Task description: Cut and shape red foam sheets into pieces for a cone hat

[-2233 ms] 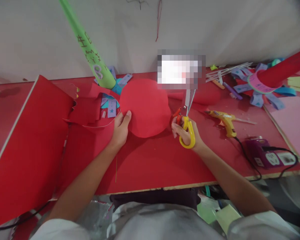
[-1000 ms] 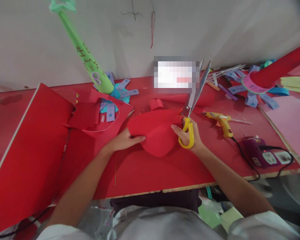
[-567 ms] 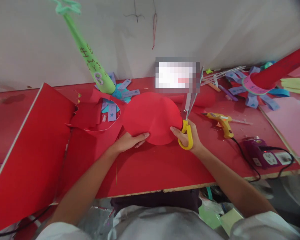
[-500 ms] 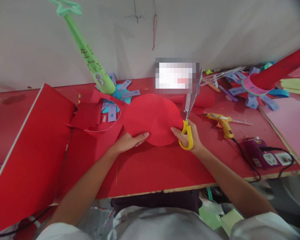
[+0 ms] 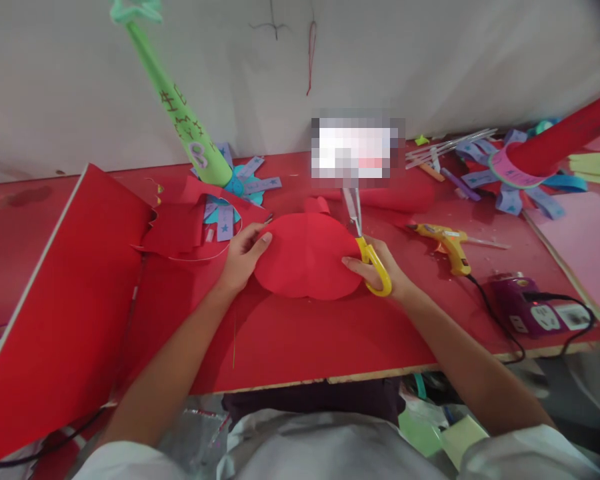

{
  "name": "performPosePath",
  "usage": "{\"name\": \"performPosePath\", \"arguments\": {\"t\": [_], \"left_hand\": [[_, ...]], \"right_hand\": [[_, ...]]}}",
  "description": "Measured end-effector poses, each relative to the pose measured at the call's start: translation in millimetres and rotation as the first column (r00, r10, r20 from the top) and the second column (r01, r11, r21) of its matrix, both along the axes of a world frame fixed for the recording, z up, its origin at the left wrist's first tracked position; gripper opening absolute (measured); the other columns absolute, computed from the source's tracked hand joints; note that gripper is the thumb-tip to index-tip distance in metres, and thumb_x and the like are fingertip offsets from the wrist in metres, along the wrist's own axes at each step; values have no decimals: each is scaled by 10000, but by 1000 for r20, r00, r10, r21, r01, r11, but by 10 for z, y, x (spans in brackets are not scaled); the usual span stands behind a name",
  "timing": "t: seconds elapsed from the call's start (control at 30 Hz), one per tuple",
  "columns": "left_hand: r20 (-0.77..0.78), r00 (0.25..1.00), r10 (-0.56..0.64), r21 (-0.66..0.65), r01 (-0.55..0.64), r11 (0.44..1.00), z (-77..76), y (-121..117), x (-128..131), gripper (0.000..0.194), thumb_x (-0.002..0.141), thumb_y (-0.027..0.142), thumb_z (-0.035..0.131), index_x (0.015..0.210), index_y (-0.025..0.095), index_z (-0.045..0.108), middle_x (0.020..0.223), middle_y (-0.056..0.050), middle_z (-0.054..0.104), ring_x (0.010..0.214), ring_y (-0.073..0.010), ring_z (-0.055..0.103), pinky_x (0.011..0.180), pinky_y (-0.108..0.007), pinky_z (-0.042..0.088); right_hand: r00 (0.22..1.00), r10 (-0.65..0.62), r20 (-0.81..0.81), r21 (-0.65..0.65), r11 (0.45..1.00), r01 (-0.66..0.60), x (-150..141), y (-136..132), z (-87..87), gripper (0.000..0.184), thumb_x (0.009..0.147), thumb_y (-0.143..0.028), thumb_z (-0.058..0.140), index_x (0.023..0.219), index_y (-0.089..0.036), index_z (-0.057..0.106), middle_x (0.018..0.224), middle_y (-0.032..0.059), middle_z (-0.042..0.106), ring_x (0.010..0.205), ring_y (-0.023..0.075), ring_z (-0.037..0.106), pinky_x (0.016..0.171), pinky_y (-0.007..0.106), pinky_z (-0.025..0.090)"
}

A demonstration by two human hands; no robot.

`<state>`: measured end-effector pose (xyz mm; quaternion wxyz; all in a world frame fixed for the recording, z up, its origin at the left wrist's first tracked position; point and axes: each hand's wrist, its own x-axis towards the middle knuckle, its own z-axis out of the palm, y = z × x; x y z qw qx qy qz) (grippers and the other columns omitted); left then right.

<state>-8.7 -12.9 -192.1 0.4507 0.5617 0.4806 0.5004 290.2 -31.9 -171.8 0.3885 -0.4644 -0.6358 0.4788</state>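
Note:
A round red paper disc (image 5: 307,257) lies just above the red tabletop (image 5: 305,340). My left hand (image 5: 243,257) pinches its left edge, fingers closed on the paper. My right hand (image 5: 380,270) grips yellow-handled scissors (image 5: 367,250) at the disc's right edge, with the blades pointing up and away toward the wall. A small red offcut (image 5: 316,204) curls behind the disc.
A large red sheet (image 5: 55,300) leans at the left beside cut red scraps (image 5: 177,223). A green paper cone (image 5: 180,113) stands at the back. A yellow glue gun (image 5: 447,243), a purple power strip (image 5: 533,310), a red cone (image 5: 555,143) and pink paper (image 5: 585,247) lie at the right.
The disc has dropped from a tilted, raised position to nearly flat. My left hand moved from under its lower edge to its left edge. The scissors swung left, blades now closer together.

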Motion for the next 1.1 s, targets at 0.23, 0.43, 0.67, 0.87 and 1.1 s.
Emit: {"name": "performPosePath", "arguments": {"t": [0.23, 0.43, 0.67, 0.87, 1.1], "left_hand": [[-502, 865, -1, 98, 58, 993, -85, 53, -80, 234, 964, 434, 693, 996, 204, 726, 704, 33, 620, 611, -124, 505, 620, -268, 379], [-614, 786, 71, 143, 22, 989, -150, 22, -69, 220, 939, 294, 684, 1125, 201, 755, 850, -16, 740, 635, -128, 553, 663, -281, 415], [-519, 853, 48, 126, 21, 992, -118, 56, -78, 220, 979, 400, 638, 966, 195, 718, 753, 5, 676, 619, -132, 511, 619, -278, 384], [-351, 936, 1, 10, 3, 1000, -99, 79, -79, 307, 944, 506, 685, 941, 199, 700, 903, -33, 739, 786, -174, 632, 727, -290, 480], [-128, 991, -38, -158, 17, 987, -96, 75, -61, 328, 937, 532, 721, 919, 208, 683, 899, -31, 733, 813, -178, 660, 703, -263, 500]], "right_hand": [[963, -176, 202, 96, 983, 159, 52, 99, -74, 548, 756, -627, 882, 772, -249, 486, 687, -52, 449, 619, 126, 388, 561, 287, 315], [869, -348, 353, 241, 931, 275, 127, 185, -181, 526, 782, -702, 825, 830, -241, 575, 711, -6, 612, 624, 161, 508, 592, 301, 362], [833, -353, 426, 310, 922, 232, 116, 177, -254, 487, 851, -703, 758, 935, -230, 676, 768, 43, 698, 655, 217, 620, 635, 336, 433], [815, -332, 475, 328, 926, 186, 82, 141, -287, 393, 883, -585, 772, 1087, -251, 739, 867, 67, 773, 718, 254, 687, 672, 354, 476], [850, -341, 402, 319, 922, 219, 68, 148, -305, 428, 862, -649, 778, 948, -239, 693, 776, 41, 732, 661, 217, 653, 628, 332, 469]]}}
